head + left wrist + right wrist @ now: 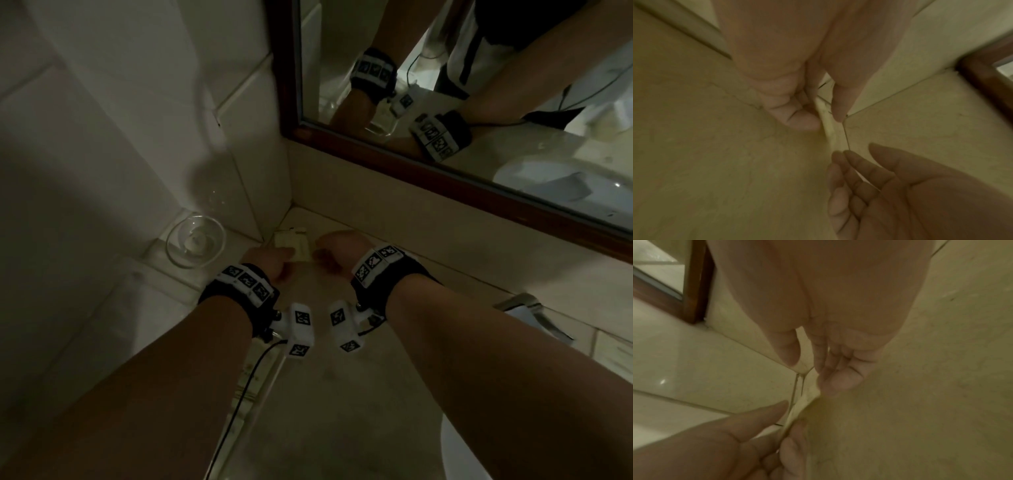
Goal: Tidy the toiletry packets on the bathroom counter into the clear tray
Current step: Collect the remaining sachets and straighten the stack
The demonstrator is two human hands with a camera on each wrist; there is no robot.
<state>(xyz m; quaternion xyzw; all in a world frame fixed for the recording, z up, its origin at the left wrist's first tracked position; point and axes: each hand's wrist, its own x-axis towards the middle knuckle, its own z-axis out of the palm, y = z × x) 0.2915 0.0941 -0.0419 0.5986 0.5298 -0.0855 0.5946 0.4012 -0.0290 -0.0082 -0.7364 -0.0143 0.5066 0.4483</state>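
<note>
Tightly cornered: packets (294,246), left hand (270,264), right hand (337,250).

Seemingly cream packets (294,247), brown mirror frame (445,178)

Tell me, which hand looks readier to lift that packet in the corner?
Probably the left hand: its thumb and curled fingers pinch the packet, while the right hand is open, only fingertips near its end.

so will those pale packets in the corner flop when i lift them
Probably light and bendy: edge-on in the left wrist view, the packets are only a thin pale strip that the left hand seems to pinch. They lie flat in the head view, so they'd likely slide or fan apart rather than roll.
</note>
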